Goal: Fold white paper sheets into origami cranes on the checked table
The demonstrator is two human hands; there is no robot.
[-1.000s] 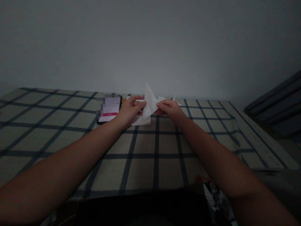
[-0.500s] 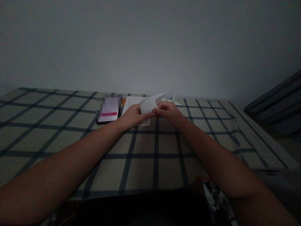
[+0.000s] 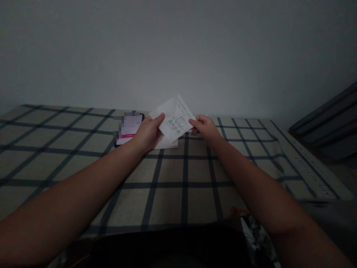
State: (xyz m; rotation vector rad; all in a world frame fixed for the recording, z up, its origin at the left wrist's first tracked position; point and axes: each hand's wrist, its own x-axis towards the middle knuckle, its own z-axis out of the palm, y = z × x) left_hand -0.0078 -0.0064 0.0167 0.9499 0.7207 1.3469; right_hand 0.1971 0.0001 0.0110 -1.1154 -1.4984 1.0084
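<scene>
A folded sheet of white paper (image 3: 180,118) with a black line drawing and small print is held up between both hands. My left hand (image 3: 150,130) grips its left side, thumb lying on top. At the right corner, my right hand (image 3: 203,125) pinches the paper between thumb and fingers. Beneath it, more white paper (image 3: 164,143) lies on the checked cloth, mostly covered by the held sheet and my left hand. A phone (image 3: 131,128) with a lit screen rests just left of my left hand, part of it blurred out.
A checked cloth (image 3: 170,201) covers the table, which stands against a plain grey wall (image 3: 178,56). On the far right is a dark ridged surface (image 3: 329,123). A patterned black-and-white thing (image 3: 259,238) lies low at the near edge, beside my right forearm.
The paper, curled and bent between my fingers before, is now spread flatter, with its printed drawing facing me. My hands have moved apart, the left one shifting leftward.
</scene>
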